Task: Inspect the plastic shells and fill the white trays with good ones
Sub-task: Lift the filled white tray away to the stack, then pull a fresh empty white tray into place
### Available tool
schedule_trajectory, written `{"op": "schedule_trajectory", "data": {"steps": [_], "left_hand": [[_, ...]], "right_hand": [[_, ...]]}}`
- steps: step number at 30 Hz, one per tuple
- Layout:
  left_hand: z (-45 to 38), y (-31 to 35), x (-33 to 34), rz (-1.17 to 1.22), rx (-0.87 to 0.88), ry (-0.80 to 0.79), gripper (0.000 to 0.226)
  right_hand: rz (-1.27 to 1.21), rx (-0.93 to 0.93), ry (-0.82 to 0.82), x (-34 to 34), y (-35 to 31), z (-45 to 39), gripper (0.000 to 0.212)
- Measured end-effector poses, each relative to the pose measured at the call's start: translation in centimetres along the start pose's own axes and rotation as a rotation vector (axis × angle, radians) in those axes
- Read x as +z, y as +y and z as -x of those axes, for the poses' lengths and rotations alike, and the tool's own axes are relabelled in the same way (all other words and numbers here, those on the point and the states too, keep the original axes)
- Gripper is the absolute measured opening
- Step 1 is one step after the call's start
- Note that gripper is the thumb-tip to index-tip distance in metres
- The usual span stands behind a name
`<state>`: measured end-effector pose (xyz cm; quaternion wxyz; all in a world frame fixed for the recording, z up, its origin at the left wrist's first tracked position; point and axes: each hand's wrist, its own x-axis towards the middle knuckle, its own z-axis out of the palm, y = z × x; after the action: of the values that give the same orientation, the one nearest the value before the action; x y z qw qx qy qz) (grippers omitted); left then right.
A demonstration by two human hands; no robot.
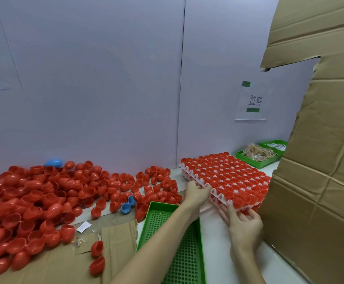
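A large sheet of brown cardboard (318,140) stands along the right edge of the table (214,242), in front of a pale wall. A wide heap of loose red plastic shells (44,197), with a few blue ones, covers the table's left half. Toward the far right corner sits a stack of white trays (195,177), the top one packed full of red shells. An empty green perforated tray (179,249) lies at the near edge, under the person's left forearm.

The filling of this tray looks finished; the step in hand appears to be lifting or shifting the full tray. The next move calls for a level, two-handed lift so no shell rolls out.

The left hand (196,194) reaches forward to the tray's left edge, its grip curled round the white rim. The right hand (243,224) holds the near corner, fingers (231,210) spread and pressed over the rim; how much wraps underneath cannot be told.
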<state>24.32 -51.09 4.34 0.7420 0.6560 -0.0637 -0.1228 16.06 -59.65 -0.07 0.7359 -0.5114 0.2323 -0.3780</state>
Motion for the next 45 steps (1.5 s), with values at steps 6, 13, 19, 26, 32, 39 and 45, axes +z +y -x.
{"op": "schedule_trajectory", "data": {"steps": [6,13,19,26,32,39,45], "left_hand": [[4.6,2.8,-3.7,-0.101,0.021,-0.112,0.008],[13.0,5.2,-15.1,-0.237,0.094,-0.051,0.028],[21.6,4.5,-25.2,-0.396,0.167,0.168,0.02],[33.1,3.3,-35.8,-0.586,0.24,0.405,0.014],[43.1,2.5,-41.7,-0.858,0.199,0.715,0.012],[51.7,3.2,-49.9,-1.522,-0.299,1.021,0.052],[54.6,2.2,-53.9,-1.442,-0.767,0.9,0.09]], "right_hand": [[0.202,-0.057,-0.04,-0.9,-1.3,0.9,0.028],[0.34,0.002,-0.124,-1.8,-4.0,1.3,0.038],[0.444,-0.023,-0.197,-0.5,-4.1,4.0,0.027],[0.376,0.073,-0.252,1.8,-3.1,5.9,0.035],[0.446,0.21,-0.601,9.7,-0.8,13.7,0.042],[0.514,-0.184,-1.018,15.2,-0.7,29.9,0.011],[0.566,-0.253,-1.178,16.6,1.6,35.4,0.016]]}}
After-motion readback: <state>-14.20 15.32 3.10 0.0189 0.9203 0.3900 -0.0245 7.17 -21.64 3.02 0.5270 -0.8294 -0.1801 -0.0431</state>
